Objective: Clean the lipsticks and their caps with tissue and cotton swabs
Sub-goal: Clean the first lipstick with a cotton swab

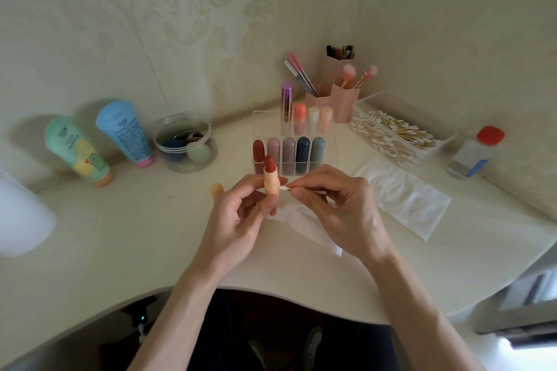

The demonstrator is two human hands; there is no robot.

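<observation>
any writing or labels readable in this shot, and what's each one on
Nothing here is sharp enough to quote.
Blue tube: a block of small print, too blurred to read.
Green tube: a logo and cartoon print, too blurred to read.
Red-capped bottle: a white and blue label, too blurred to read.

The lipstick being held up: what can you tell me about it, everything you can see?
The lipstick has a brick-red rounded stick wound up out of a peach, matt, plastic-looking tube with ridged rings. Uncapped, it stands nearly upright in front of the clear organiser. The left hand pinches its lower tube; the right hand holds a cotton swab with its white tip at the tube's side, touching or nearly so.
</observation>
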